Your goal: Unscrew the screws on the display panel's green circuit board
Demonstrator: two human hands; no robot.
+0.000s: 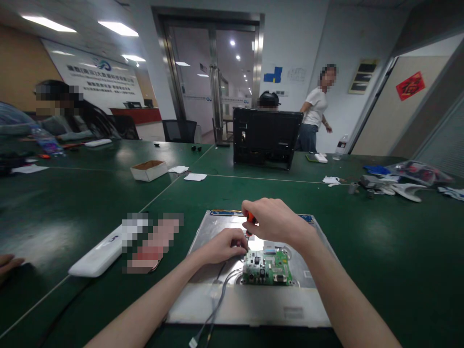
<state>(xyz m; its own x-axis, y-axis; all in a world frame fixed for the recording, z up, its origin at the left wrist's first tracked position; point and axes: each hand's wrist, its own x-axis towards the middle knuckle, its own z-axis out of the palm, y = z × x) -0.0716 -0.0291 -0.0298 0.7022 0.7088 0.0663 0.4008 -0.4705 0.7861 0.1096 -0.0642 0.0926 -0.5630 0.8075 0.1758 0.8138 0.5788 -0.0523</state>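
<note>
— Green circuit board [267, 267], item one: where do we log it?

— On the silver metal panel [253, 302], toward its near-right middle, lying flat. We keep the panel face-down on the green table [380, 241] so the board sits up where we can reach it.

— And the hands?

— Our right hand [275, 222] hovers just above the board's far edge, fingers closed around an orange-handled screwdriver [250, 220], held upright so the tip meets the board from above. Our left hand [223, 245] rests on the panel just left of the board, fingertips pinched together at the board's far-left corner — steadying a screw or the tip, we judge, though what it pinches is too small to make out.

— Cables?

— Grey cables [217, 295] run from the board's left side toward us and off the panel's near edge.

— Hidden items?

— The screwdriver's tip, behind the left fingers. A white casing [96, 256] lies well left of the panel, partly blurred out. Beyond the panel's far edge stands a black monitor shell [266, 137], with a person mostly hidden behind it.
</note>
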